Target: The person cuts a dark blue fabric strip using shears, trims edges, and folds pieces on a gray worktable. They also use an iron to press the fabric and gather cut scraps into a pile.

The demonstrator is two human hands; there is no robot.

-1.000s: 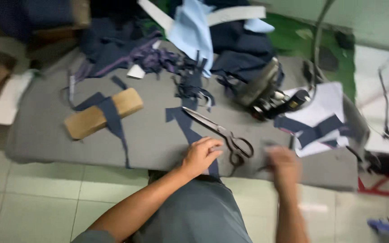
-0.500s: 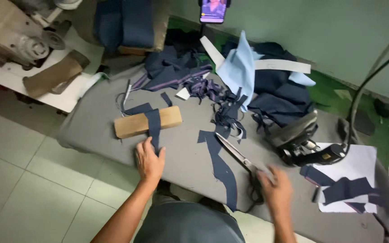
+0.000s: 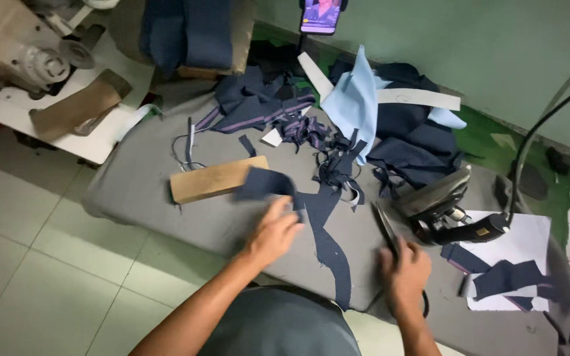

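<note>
the grey padded surface [image 3: 140,191] is the largest thing, one only, and it is soft, which would suit pressing cloth. at 12 o'clock on it lies one big heap of dark navy cloth [image 3: 404,132], with one light blue piece [image 3: 354,105] on top and two white strips [image 3: 417,97] crossing it; they seem pushed back there to keep the front part free. at 10 o'clock, off the surface, stands one sewing machine [image 3: 28,59] on a white table.

one iron [image 3: 440,198] sits at 3 o'clock, tilted on its side, so i judge the hot plate is kept away from the cloth. its black cable goes up to the right. one wooden block [image 3: 218,179] lies flat at 9 o'clock, near the left hand.

the left hand [image 3: 273,232] is in the middle, fingers closed on the edge of a dark navy piece [image 3: 264,183] and lifting it; this piece is blurred. one long curved navy strip [image 3: 328,247] lies flat between the two hands, running toward 6 o'clock.

the right hand [image 3: 405,270] at 5 o'clock is closed over the handles of one pair of scissors [image 3: 385,227], with the blades pointing to 12 o'clock. one phone [image 3: 320,14] stands at the far top edge.
</note>
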